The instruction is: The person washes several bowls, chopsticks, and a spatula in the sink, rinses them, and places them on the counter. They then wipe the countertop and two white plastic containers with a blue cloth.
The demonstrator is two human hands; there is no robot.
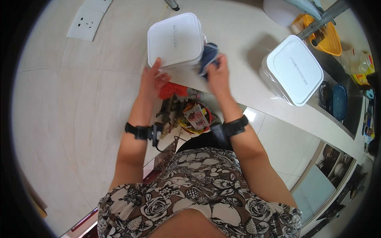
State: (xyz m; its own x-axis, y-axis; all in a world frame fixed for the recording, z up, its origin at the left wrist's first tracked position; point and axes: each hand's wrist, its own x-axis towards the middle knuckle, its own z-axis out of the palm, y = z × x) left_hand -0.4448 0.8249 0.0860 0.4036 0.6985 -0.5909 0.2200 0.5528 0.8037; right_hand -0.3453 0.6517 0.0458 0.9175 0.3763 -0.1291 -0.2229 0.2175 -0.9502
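Observation:
A clear plastic food container with a white lid point(175, 40) stands on the countertop point(232, 32) near the tiled wall. My left hand point(153, 78), slightly blurred, is at its near left corner, the thumb by the lid's edge and the fingers spread. My right hand point(218, 70) holds a folded dark blue cloth point(209, 56) with a pale edge against or close beside the container's right side. Farther right, a second clear container with a white lid point(294, 70) stands on the counter, touched by neither hand.
A sink point(351, 117) with a blue dish point(340, 102) lies at the right, near a yellow plastic basket point(330, 37) and metal rack legs point(323, 19). Below the counter's edge are a red plastic bag point(172, 90) and a filled bin point(196, 117). A wall socket point(85, 24) is at upper left.

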